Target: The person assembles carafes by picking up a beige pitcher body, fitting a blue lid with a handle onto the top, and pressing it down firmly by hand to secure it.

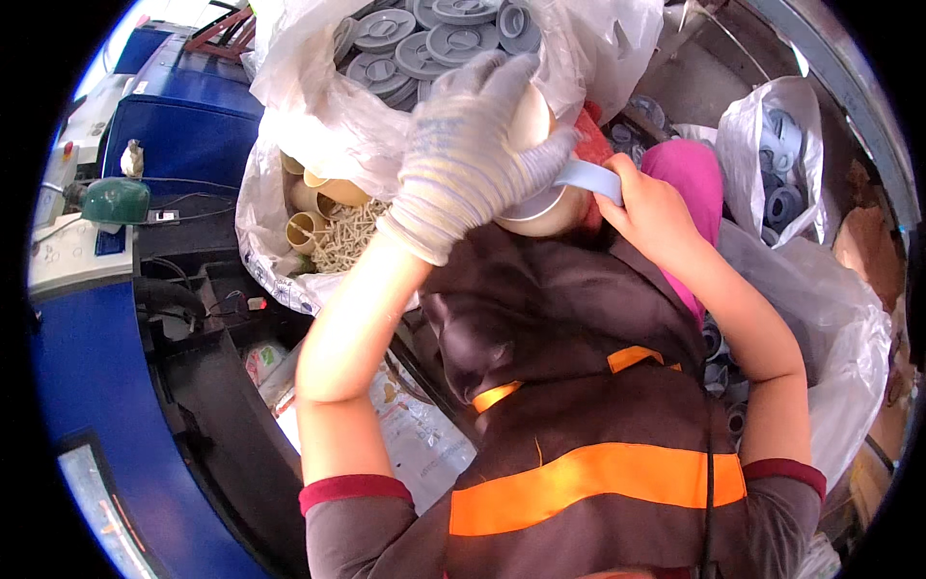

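Above my lap I hold a cream-coloured mug [546, 218] with a light-blue rim and a light-blue handle [590, 178]. My left hand [461, 154], in a white knitted glove, is wrapped over the cream body from above and hides much of it. The bare fingers of my right hand [653, 207] close round the handle at its right end. Just beyond the gloved hand, round grey lids [463, 41] fill a clear plastic bag [313, 82].
Left of my lap, a white sack [258, 217] holds cream cups [311, 201] and small beige pieces [349, 239]. Bags with light-blue and grey parts [783, 145] stand at the right. Blue machinery [183, 125] with a green rounded part [116, 201] lines the left side.
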A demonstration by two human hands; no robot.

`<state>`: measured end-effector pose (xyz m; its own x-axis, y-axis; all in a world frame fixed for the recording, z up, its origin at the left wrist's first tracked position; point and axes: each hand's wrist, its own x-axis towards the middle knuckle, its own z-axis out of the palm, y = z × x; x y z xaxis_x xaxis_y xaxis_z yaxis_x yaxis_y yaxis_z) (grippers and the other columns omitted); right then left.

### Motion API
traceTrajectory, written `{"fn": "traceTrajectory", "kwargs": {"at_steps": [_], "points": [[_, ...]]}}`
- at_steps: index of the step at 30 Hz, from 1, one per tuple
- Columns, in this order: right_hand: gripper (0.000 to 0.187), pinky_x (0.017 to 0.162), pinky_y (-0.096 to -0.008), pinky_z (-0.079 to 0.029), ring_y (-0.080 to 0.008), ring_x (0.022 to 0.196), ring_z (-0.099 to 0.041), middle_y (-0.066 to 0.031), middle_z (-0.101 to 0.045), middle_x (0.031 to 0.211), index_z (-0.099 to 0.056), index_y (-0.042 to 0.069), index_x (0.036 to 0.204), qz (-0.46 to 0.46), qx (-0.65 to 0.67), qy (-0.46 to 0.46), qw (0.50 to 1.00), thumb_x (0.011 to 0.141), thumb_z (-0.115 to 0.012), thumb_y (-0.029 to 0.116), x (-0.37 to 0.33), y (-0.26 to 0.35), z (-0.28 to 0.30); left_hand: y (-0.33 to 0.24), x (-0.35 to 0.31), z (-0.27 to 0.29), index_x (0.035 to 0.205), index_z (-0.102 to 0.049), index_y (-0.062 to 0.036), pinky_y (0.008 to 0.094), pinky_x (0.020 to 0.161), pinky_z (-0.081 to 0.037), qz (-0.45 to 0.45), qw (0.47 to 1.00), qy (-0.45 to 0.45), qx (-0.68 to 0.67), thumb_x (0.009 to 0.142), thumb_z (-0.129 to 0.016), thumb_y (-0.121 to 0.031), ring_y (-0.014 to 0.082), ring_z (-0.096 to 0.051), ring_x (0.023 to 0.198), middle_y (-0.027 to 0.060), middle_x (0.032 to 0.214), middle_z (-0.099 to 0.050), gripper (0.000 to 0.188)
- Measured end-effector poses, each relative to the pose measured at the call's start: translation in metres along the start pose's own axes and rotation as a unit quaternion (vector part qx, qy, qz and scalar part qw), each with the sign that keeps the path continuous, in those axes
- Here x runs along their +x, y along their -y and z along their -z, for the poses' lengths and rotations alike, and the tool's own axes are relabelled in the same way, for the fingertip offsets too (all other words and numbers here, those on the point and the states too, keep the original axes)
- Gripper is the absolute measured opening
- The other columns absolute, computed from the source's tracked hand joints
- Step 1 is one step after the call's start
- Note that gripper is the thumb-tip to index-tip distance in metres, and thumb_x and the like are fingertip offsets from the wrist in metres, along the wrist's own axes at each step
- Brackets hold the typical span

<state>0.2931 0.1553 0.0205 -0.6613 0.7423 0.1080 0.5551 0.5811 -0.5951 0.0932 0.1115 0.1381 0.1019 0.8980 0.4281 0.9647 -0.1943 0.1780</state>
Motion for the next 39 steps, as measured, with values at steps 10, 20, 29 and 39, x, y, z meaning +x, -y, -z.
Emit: {"fn": "traceTrajectory", "kwargs": {"at_steps": [10, 20, 29, 39], "points": [[0.027, 0.066, -0.0469, -0.048, -0.0415, 0.079, -0.062, -0.0216, -0.064, 0.083, -0.051, 0.004, 0.098, -0.093, 0.206, -0.135, 0.965, 0.088, -0.060, 0.027, 0.029, 0.018, 0.014, -0.020, 0.043, 0.067, 0.110, -0.059, 0.0023, 0.0367, 0.076, -0.053, -0.021, 0.997, -0.015, -0.069, 0.077, -0.066, -0.033, 0.0262, -0.063, 0.082, 0.0149, 0.091, -0.063, 0.049], [0.025, 0.064, -0.0466, -0.047, -0.0409, 0.074, -0.062, -0.0219, -0.064, 0.081, -0.050, 0.004, 0.101, -0.066, 0.107, -0.144, 0.982, 0.090, -0.059, 0.025, 0.034, -0.013, -0.029, 0.030, 0.018, -0.025, 0.115, -0.061, -0.0102, 0.0447, 0.086, -0.048, 0.001, 0.995, -0.061, 0.076, 0.073, -0.067, -0.048, 0.0344, -0.058, 0.106, 0.0147, 0.119, -0.059, 0.057], [0.021, 0.049, -0.0243, -0.041, -0.0112, 0.053, -0.057, -0.0025, -0.051, 0.061, -0.050, 0.001, 0.094, -0.145, 0.312, -0.145, 0.928, 0.094, -0.055, 0.021, 0.032, 0.000, 0.045, 0.097, -0.007, -0.032, 0.121, -0.057, -0.0058, 0.0372, 0.088, -0.047, 0.236, 0.967, -0.033, -0.093, 0.081, -0.062, -0.045, 0.0319, -0.061, 0.101, 0.0173, 0.110, -0.063, 0.056], [0.016, 0.047, -0.0233, -0.040, -0.0086, 0.050, -0.052, -0.0004, -0.052, 0.063, -0.054, 0.001, 0.094, -0.165, 0.278, 0.099, 0.941, 0.091, -0.057, 0.017, 0.042, 0.021, 0.054, 0.113, -0.062, -0.096, 0.120, -0.056, -0.0004, 0.0297, 0.087, -0.045, 0.258, 0.817, -0.039, -0.514, 0.091, -0.058, -0.032, 0.0200, -0.059, 0.093, 0.0126, 0.106, -0.062, 0.043]]}}
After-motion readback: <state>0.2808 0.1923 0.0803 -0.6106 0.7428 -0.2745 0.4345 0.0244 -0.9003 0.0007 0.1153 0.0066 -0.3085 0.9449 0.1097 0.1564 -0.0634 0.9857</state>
